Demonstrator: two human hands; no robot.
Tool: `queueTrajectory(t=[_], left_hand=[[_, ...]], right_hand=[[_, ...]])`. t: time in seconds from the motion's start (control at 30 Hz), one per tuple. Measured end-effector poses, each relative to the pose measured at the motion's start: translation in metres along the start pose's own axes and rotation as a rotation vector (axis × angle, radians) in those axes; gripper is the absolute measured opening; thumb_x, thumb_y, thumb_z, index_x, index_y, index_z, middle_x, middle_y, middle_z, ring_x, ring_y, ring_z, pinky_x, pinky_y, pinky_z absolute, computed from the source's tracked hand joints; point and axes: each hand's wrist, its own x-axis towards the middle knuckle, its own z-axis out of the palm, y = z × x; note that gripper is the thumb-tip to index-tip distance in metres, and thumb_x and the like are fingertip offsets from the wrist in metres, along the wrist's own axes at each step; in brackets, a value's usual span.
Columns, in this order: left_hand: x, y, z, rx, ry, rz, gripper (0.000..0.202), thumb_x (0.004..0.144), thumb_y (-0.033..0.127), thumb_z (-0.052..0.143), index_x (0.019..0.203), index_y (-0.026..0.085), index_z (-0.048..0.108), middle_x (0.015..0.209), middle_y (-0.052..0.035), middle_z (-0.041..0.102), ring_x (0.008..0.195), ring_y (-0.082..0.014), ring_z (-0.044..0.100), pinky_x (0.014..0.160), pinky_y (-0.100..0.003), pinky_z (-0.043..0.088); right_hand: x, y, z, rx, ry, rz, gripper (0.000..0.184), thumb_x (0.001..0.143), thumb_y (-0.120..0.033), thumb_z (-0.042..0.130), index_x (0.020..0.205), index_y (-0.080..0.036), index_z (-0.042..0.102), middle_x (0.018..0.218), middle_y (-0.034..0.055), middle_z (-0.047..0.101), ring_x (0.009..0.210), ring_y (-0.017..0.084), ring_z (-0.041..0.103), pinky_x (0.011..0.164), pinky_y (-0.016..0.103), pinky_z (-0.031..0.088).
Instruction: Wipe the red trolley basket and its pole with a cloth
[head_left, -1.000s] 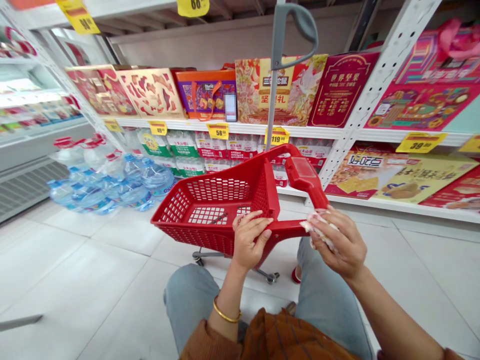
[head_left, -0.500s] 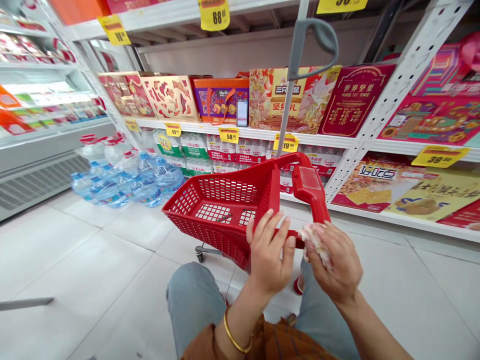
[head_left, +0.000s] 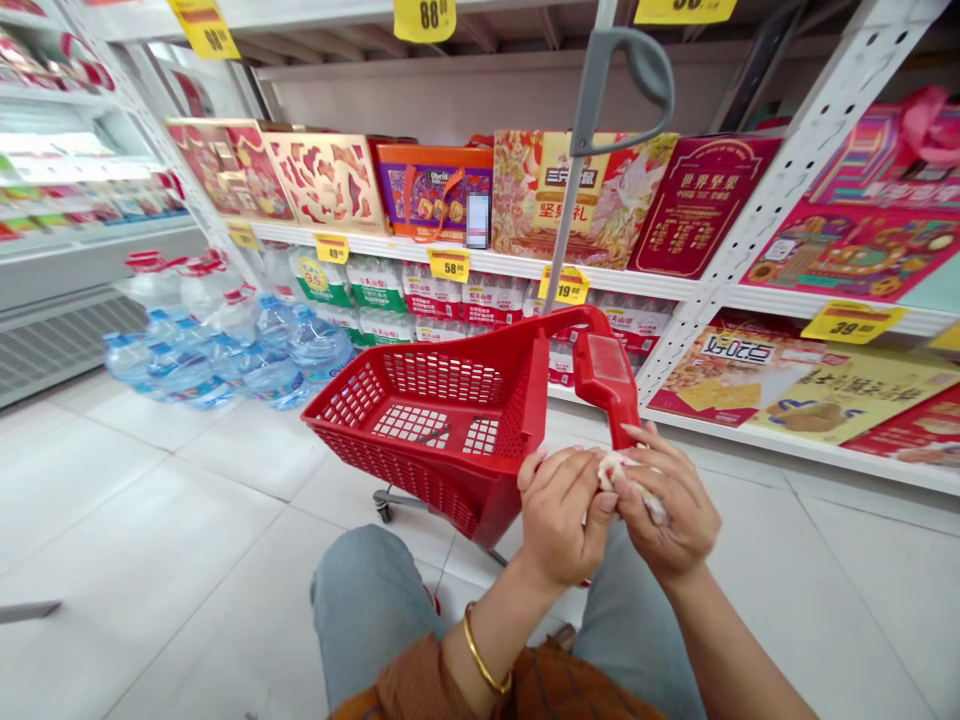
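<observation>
From my remote view, left to right: bottled water jugs (head_left: 277,355) stand massed on the tile floor by the shelving. Red wheeled shopping basket (head_left: 427,430) sits ahead of the knees, its red handle (head_left: 607,375) just above the hands. Left hand (head_left: 562,515) half curled, fingers at the wad; I cannot tell whether it grips. Crumpled white wad (head_left: 622,478) lies between the hands, pinched closed in the right hand (head_left: 664,505). Beyond: gift boxes (head_left: 585,200) on a white shelf (head_left: 495,262), yellow price tags (head_left: 448,265) below.
</observation>
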Motion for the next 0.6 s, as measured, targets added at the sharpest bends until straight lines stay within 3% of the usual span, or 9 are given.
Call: queueTrajectory(t=[0.27, 0.47, 0.53, 0.6], left_hand=[[0.004, -0.003, 0.001, -0.006, 0.016, -0.016, 0.027, 0.096, 0.03, 0.042, 0.105, 0.021, 0.066, 0.099, -0.0034, 0.074, 0.099, -0.0186, 0.064, 0.097, -0.038, 0.034], [0.006, -0.006, -0.008, -0.023, 0.04, -0.007, 0.024, 0.095, 0.029, 0.045, 0.104, 0.022, 0.067, 0.098, -0.0022, 0.074, 0.097, -0.0181, 0.065, 0.095, -0.037, 0.036], [0.007, -0.007, -0.011, -0.023, 0.043, -0.007, 0.024, 0.094, 0.028, 0.046, 0.103, 0.022, 0.067, 0.098, -0.0022, 0.074, 0.096, -0.0182, 0.065, 0.095, -0.037, 0.036], [0.007, -0.008, -0.014, -0.021, 0.044, -0.012, 0.024, 0.093, 0.029, 0.046, 0.102, 0.022, 0.068, 0.096, -0.0024, 0.074, 0.095, -0.0184, 0.066, 0.095, -0.037, 0.036]], right_hand=[[0.01, 0.009, 0.006, 0.083, 0.034, 0.1, 0.009, 0.08, -0.014, 0.064, 0.084, -0.023, 0.065, 0.084, 0.0029, 0.068, 0.097, 0.026, 0.067, 0.088, 0.051, 0.055], [0.018, 0.026, 0.006, 0.141, 0.003, 0.278, 0.004, 0.083, -0.019, 0.063, 0.08, -0.021, 0.065, 0.093, 0.0055, 0.07, 0.097, 0.023, 0.067, 0.087, 0.043, 0.053], [0.021, 0.029, 0.003, 0.153, -0.038, 0.327, 0.003, 0.083, -0.021, 0.065, 0.086, -0.021, 0.066, 0.102, 0.0076, 0.07, 0.099, 0.023, 0.067, 0.089, 0.042, 0.052], [0.025, 0.03, -0.001, 0.176, -0.033, 0.372, 0.017, 0.082, -0.024, 0.067, 0.098, -0.022, 0.065, 0.11, 0.0091, 0.069, 0.102, 0.023, 0.066, 0.088, 0.042, 0.053]])
